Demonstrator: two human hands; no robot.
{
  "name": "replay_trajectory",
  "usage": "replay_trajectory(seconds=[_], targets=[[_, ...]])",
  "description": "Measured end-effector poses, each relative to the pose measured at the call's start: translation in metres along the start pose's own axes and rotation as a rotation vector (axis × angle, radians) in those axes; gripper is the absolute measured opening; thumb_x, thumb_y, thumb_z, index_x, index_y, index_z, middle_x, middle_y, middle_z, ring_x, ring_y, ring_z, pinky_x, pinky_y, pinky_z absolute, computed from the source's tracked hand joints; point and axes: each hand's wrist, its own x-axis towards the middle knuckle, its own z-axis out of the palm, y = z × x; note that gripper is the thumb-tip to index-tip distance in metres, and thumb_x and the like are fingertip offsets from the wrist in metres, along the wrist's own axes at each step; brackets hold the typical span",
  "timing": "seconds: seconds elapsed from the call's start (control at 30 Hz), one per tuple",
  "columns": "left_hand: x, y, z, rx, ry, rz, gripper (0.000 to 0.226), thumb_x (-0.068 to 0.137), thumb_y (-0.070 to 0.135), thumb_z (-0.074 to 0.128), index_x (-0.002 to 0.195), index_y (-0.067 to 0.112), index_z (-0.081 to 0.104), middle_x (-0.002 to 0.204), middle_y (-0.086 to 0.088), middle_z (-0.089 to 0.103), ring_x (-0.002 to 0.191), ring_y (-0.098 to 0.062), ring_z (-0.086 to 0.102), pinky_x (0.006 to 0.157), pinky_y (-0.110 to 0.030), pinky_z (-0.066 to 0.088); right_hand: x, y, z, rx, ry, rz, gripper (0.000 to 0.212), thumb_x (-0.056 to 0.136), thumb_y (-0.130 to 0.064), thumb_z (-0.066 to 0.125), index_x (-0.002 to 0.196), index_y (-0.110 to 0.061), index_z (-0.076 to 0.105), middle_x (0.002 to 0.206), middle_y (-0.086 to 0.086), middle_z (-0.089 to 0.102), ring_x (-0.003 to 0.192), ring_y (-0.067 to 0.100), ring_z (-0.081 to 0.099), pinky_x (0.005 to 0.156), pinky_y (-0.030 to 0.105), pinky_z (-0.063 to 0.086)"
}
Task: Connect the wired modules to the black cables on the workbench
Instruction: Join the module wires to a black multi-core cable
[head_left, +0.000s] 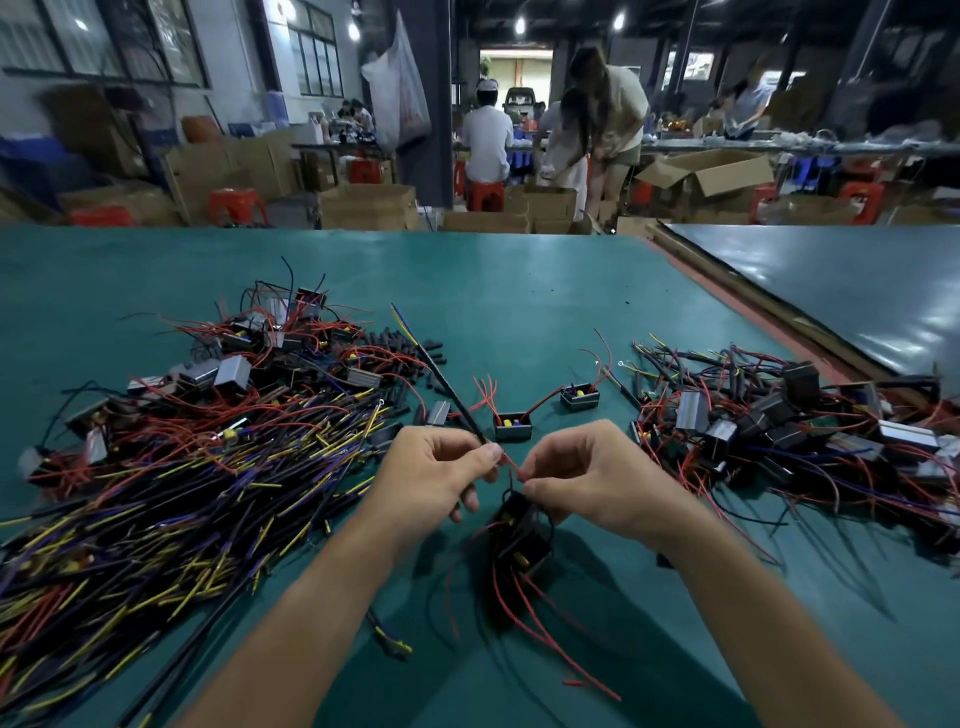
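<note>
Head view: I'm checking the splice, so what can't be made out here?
- Head view, splice: where the black cable meets the red wire is covered by fingers of the left hand.
- Head view, module below the right hand: blurred, its parts unreadable.
- Head view, cable pile: cut off by the left edge.

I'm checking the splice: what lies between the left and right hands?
Head view: a short red wire spans the gap from the left hand, pinching the black cable, to the right hand.
</note>
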Motion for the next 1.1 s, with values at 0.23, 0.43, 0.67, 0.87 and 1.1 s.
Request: replay_trajectory(seconds=[0.23, 0.43, 0.67, 0.87, 1.1], targets=[[0.002, -0.005, 0.002, -0.017, -0.034, 0.006, 0.016, 0.087, 0.012, 0.070, 0.076, 0.002, 0.074, 0.056, -0.005, 0.063, 0.039, -0.011, 0.047, 0.039, -0.019, 0.034, 0.003, 0.002, 0.004, -0.019, 0.017, 0.010, 0.015, 0.088, -0.012, 0.071, 0.079, -0.001, 0.073, 0.060, 0.004, 0.062, 0.054, 0.014, 0.053, 0.052, 0.022, 0.045], [0.001, -0.003, 0.002, 0.010, -0.043, 0.013, 0.021, 0.091, 0.012, 0.064, 0.074, 0.002, 0.071, 0.064, -0.009, 0.067, 0.043, -0.015, 0.049, 0.041, -0.022, 0.037, 0.004, 0.005, 0.001, -0.003, 0.007, 0.005, 0.014, 0.089, -0.013, 0.070, 0.077, -0.009, 0.075, 0.061, 0.004, 0.065, 0.052, 0.012, 0.056, 0.051, 0.021, 0.047], [-0.001, 0.002, 0.000, 0.037, -0.022, 0.075, 0.027, 0.090, 0.010, 0.065, 0.065, 0.003, 0.071, 0.060, -0.013, 0.066, 0.040, -0.017, 0.049, 0.045, -0.023, 0.036, 0.002, 0.005, 0.006, -0.020, 0.029, -0.084, 0.015, 0.087, -0.016, 0.074, 0.077, -0.006, 0.075, 0.060, 0.008, 0.058, 0.055, 0.018, 0.049, 0.053, 0.031, 0.040], [-0.002, 0.004, 0.001, -0.147, -0.090, -0.039, 0.032, 0.090, 0.007, 0.062, 0.059, 0.007, 0.069, 0.061, -0.010, 0.063, 0.037, -0.013, 0.048, 0.039, -0.020, 0.036, 0.001, 0.004, 0.004, 0.021, 0.027, -0.091, 0.020, 0.082, -0.015, 0.078, 0.071, -0.003, 0.066, 0.057, 0.007, 0.060, 0.054, 0.021, 0.052, 0.057, 0.037, 0.040], [-0.002, 0.007, -0.003, -0.147, -0.073, -0.063, 0.026, 0.090, 0.009, 0.062, 0.065, 0.005, 0.071, 0.061, -0.010, 0.062, 0.037, -0.012, 0.046, 0.039, -0.016, 0.034, 0.001, 0.005, 0.009, -0.004, -0.028, -0.061, 0.015, 0.088, -0.015, 0.073, 0.077, -0.006, 0.075, 0.060, 0.000, 0.057, 0.056, 0.011, 0.046, 0.053, 0.027, 0.038]])
